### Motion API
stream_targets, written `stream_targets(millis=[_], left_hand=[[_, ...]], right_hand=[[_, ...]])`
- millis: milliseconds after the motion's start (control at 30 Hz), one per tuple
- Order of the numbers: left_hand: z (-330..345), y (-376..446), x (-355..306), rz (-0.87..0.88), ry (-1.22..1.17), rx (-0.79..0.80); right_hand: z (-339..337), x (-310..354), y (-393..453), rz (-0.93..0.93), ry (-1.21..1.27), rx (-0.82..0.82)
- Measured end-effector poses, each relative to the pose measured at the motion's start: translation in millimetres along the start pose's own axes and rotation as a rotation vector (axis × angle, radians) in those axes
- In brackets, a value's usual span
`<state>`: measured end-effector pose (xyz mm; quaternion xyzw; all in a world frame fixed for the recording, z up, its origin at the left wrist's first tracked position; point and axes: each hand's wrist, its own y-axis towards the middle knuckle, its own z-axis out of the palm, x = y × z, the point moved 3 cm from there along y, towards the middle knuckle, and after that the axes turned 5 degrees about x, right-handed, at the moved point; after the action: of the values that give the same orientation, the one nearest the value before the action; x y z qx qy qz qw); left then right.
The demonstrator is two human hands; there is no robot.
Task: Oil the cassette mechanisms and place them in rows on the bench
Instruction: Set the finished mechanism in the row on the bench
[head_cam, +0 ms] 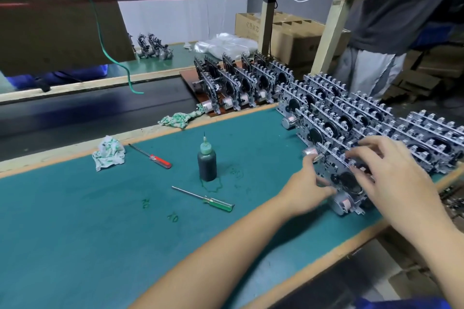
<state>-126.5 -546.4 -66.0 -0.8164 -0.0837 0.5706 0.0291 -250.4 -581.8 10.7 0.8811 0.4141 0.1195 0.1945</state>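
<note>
Rows of grey metal cassette mechanisms (351, 118) stand on edge along the right side of the green bench mat (125, 233). The nearest cassette mechanism (344, 183), with a round motor at its bottom, stands at the front end of a row. My left hand (308, 188) grips its left edge, thumb up by a motor can. My right hand (391, 173) lies over its top, fingers spread and curled onto the frame. A dark oil bottle (207, 162) with a needle tip stands upright mid-bench, in a ring of oil stains.
A green-handled screwdriver (211, 200) lies near the bottle, a red-handled screwdriver (153, 158) farther left. Two rags (108, 153) (180, 118) lie by the wooden bench edge. More mechanisms (238, 83) sit on a board on the black conveyor. Another person (391, 20) stands at the far right.
</note>
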Motion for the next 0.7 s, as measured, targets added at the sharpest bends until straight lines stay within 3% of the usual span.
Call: stream_targets(millis=[133,300,433,500,600,700], left_hand=[[-34,-24,-8,0.041,-0.042,-0.101],[-101,-118,7,0.14,0.153,-0.333],[-137,-227,36,-0.003,0.265,-0.52],[-145,-288,48,-0.092,0.386,-0.617],[-155,-372,58,-0.255,0.56,-0.76],[-174,-437,61,-0.382,0.733,-0.952]], right_hand=[[-6,48,0,-0.156,0.108,-0.087],[8,137,-1,-0.353,0.503,0.002],[19,212,4,-0.457,0.779,0.295],[24,253,3,-0.622,0.803,0.437],[25,318,2,-0.913,0.723,0.474],[22,385,1,-1.06,0.73,0.488]])
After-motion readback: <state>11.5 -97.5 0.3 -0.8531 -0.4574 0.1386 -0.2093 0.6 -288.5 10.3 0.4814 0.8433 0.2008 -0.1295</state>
